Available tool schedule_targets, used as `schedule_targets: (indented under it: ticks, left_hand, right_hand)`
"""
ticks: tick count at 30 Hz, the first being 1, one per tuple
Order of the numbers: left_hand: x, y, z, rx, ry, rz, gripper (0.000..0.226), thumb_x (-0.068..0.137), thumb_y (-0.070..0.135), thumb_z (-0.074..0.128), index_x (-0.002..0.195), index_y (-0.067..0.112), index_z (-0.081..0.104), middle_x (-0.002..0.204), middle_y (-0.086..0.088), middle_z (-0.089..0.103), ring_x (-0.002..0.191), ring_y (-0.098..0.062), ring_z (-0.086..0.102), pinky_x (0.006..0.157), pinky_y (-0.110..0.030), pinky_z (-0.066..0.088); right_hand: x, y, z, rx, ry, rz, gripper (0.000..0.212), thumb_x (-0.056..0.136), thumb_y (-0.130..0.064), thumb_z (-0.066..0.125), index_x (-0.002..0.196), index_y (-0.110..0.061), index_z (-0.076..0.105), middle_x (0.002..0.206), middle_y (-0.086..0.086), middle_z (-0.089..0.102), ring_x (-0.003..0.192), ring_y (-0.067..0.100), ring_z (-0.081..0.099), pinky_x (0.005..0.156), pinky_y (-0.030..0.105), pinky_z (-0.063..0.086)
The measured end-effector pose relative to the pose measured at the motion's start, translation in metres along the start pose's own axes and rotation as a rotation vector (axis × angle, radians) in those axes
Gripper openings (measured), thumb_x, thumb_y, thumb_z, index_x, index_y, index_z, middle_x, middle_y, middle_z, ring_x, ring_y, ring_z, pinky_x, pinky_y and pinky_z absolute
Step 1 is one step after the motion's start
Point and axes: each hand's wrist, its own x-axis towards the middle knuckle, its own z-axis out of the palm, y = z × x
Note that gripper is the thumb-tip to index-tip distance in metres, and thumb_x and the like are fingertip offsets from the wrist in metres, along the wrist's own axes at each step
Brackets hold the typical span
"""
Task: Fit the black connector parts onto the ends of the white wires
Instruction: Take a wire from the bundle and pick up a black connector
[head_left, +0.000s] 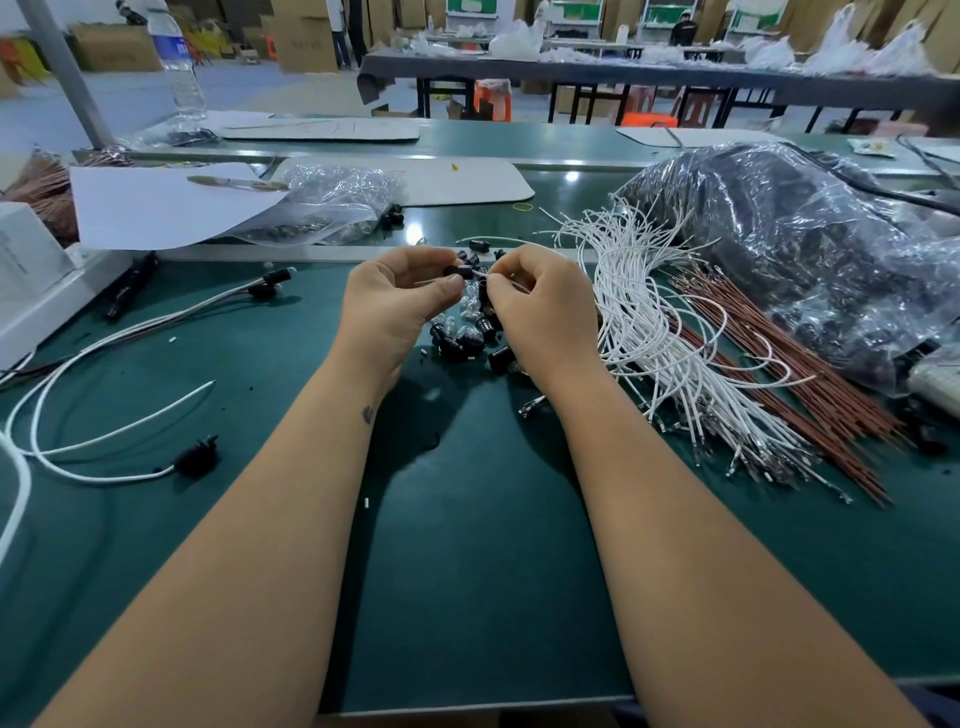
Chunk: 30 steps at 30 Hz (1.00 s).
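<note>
Hands meet above green tabletop (467, 545). Your left hand (395, 301) pinches black connector (457, 270); your right hand (545, 306) pinches white wire (480, 274) at connector's end, over loose connectors (467, 338).

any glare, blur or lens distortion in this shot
Head view: wide-angle bend curves the bench edges; glare on the clear bag and the green mat; hands cast soft shadows; background tables are blurred, the black connector fairly sharp.
</note>
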Motion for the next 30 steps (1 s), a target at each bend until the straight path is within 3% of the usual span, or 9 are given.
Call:
schedule_targets:
  ticks: [4, 7, 12, 17, 21, 25, 30]
  left_hand:
    - [-0.001, 0.0004, 0.0009, 0.058, -0.012, 0.032, 0.027, 0.08, -0.01, 0.069, 0.101, 0.007, 0.065, 0.097, -0.013, 0.069, 0.089, -0.019, 0.066, 0.084, -0.027, 0.056]
    - [-0.0012, 0.0006, -0.0003, 0.099, -0.009, 0.054, 0.026, 0.079, -0.008, 0.071, 0.098, 0.009, 0.066, 0.096, -0.013, 0.07, 0.087, -0.017, 0.067, 0.08, -0.025, 0.056]
    - [-0.0005, -0.0006, -0.0025, 0.174, -0.047, 0.05, 0.017, 0.079, -0.005, 0.072, 0.091, 0.007, 0.07, 0.081, -0.007, 0.071, 0.071, -0.01, 0.067, 0.073, -0.019, 0.053]
    - [0.0004, -0.0021, -0.0021, 0.104, -0.077, -0.017, 0.013, 0.082, -0.003, 0.069, 0.087, 0.008, 0.071, 0.068, -0.001, 0.07, 0.062, -0.008, 0.065, 0.067, -0.016, 0.053]
    - [0.0007, -0.0019, -0.0025, 0.022, -0.075, -0.032, 0.015, 0.083, -0.005, 0.068, 0.089, 0.008, 0.071, 0.074, -0.003, 0.071, 0.069, -0.01, 0.066, 0.072, -0.018, 0.053]
    - [0.0011, -0.0003, -0.0026, -0.048, -0.08, -0.028, 0.023, 0.082, -0.009, 0.065, 0.092, 0.01, 0.071, 0.078, -0.001, 0.073, 0.077, -0.012, 0.067, 0.077, -0.02, 0.054]
    - [0.0001, 0.0009, -0.002, -0.043, -0.088, -0.02, 0.025, 0.081, -0.01, 0.065, 0.093, 0.01, 0.07, 0.078, -0.002, 0.073, 0.076, -0.012, 0.067, 0.077, -0.02, 0.054]
  right_hand:
    - [0.0013, 0.0016, 0.0025, 0.039, -0.037, -0.015, 0.015, 0.086, -0.014, 0.06, 0.074, -0.022, 0.064, 0.059, -0.015, 0.052, 0.059, 0.001, 0.049, 0.061, 0.026, 0.042]
    - [0.0022, 0.0026, 0.0028, 0.058, -0.077, -0.016, 0.016, 0.089, -0.013, 0.06, 0.077, -0.022, 0.062, 0.064, -0.014, 0.054, 0.063, 0.004, 0.05, 0.066, 0.03, 0.046]
    - [0.0031, 0.0047, 0.003, 0.083, -0.095, -0.005, 0.014, 0.091, -0.013, 0.059, 0.08, -0.02, 0.063, 0.068, -0.013, 0.055, 0.067, 0.006, 0.051, 0.069, 0.03, 0.045]
    - [0.0027, 0.0059, 0.0025, 0.05, -0.071, -0.023, 0.015, 0.09, -0.014, 0.061, 0.077, -0.022, 0.063, 0.067, -0.014, 0.056, 0.065, 0.003, 0.052, 0.066, 0.026, 0.044]
    - [0.0015, 0.0052, 0.0026, 0.005, -0.06, -0.078, 0.011, 0.087, -0.012, 0.064, 0.078, -0.017, 0.068, 0.072, -0.007, 0.059, 0.069, 0.01, 0.055, 0.066, 0.025, 0.043]
    - [0.001, 0.0041, 0.0042, -0.024, -0.07, -0.104, 0.009, 0.086, -0.007, 0.065, 0.087, -0.011, 0.074, 0.083, 0.001, 0.06, 0.075, 0.01, 0.052, 0.066, 0.005, 0.034]
    - [0.0017, 0.0036, 0.0042, 0.031, -0.035, -0.044, 0.01, 0.085, -0.008, 0.066, 0.082, -0.017, 0.064, 0.068, -0.015, 0.056, 0.065, -0.002, 0.053, 0.06, 0.009, 0.039]
